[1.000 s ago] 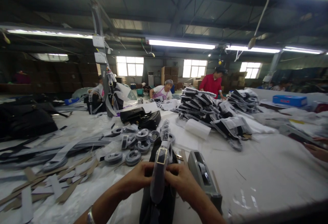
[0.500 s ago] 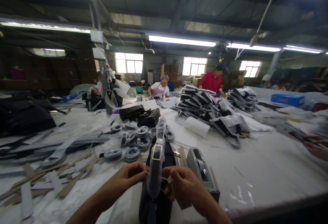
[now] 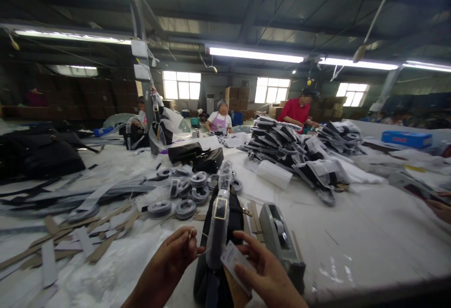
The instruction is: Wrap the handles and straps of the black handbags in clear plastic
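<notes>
A black bag (image 3: pixel 202 275) stands on the table in front of me, its strap (image 3: pixel 215 240) wrapped in clear film, with a gold-coloured buckle (image 3: pixel 220 208). Left of the strap, my left hand (image 3: pixel 176 256) is closed, pinching a thin pale string (image 3: pixel 200 232) that runs towards the strap. On the strap's other side, my right hand (image 3: pixel 262 268) grips a white hang tag (image 3: pixel 237 262) between thumb and fingers. A brown card (image 3: pixel 237 290) hangs just below that tag. Where the string passes behind the strap is hidden.
A grey tape dispenser (image 3: pixel 287 251) stands right of the bag. Rolled straps (image 3: pixel 186 209), card strips (image 3: pixel 82 242) and black bags (image 3: pixel 207 160) lie to the left and ahead. Wrapped pieces (image 3: pixel 271 138) are heaped beyond. Co-workers (image 3: pixel 298 110) are across the table; another person's hand (image 3: pixel 440 209) shows at right.
My left hand has drawn slightly up and away from the strap with the string. My right hand has turned, and the white tag now shows its flat face. The view has shifted slightly.
</notes>
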A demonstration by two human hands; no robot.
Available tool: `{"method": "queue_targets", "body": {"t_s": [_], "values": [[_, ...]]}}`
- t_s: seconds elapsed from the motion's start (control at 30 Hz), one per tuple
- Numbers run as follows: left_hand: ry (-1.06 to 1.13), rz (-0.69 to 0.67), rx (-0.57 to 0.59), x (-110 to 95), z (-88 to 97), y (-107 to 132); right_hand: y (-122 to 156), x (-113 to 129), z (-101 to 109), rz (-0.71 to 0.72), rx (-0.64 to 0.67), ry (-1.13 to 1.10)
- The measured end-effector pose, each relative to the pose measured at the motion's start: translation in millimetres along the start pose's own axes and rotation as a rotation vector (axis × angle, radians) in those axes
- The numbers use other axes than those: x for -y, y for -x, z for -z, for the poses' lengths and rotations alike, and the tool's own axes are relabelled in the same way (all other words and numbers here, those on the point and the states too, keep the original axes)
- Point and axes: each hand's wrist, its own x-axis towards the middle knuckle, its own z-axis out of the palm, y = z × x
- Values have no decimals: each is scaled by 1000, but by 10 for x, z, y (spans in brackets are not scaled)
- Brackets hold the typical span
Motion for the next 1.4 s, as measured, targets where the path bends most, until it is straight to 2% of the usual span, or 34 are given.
{"method": "queue_targets", "body": {"t_s": [0.13,0.2,0.3,0.37,0.43,0.53,0.63,0.7,0.8,0.9,0.97,1.1,1.2,1.27,1.33,1.4], "values": [[-118,15,41,49,-2,33,75,61,3,-29,-132,-60],[-209,-9,59,85,-28,30,111,103,-25,-44,-111,-174],[-319,-47,54,135,-75,11,151,124,-98,-4,4,-387],[-372,-75,51,154,-102,4,154,109,-159,60,19,-403],[-424,-101,55,158,-125,8,135,84,-214,127,-80,-280],[-502,-151,85,144,-155,28,79,74,-251,201,-253,37],[-603,-245,106,128,-178,57,21,120,-224,391,-312,382],[-681,-318,105,128,-183,75,-11,163,-202,504,-322,530],[-764,-419,111,137,-179,92,-40,198,-214,513,-270,523],[-781,-466,117,130,-178,92,-48,183,-272,414,-238,336],[-766,-463,116,110,-186,91,-45,168,-310,348,-264,270],[-749,-442,141,73,-227,108,-36,173,-344,369,-324,424],[-784,-484,150,70,-285,124,-42,199,-337,438,-252,591],[-876,-601,174,72,-333,129,-55,222,-328,489,-193,695],[-1007,-775,230,73,-377,136,-66,253,-324,537,-132,778],[-1124,-933,283,74,-405,157,-68,289,-334,544,-55,774]]}}
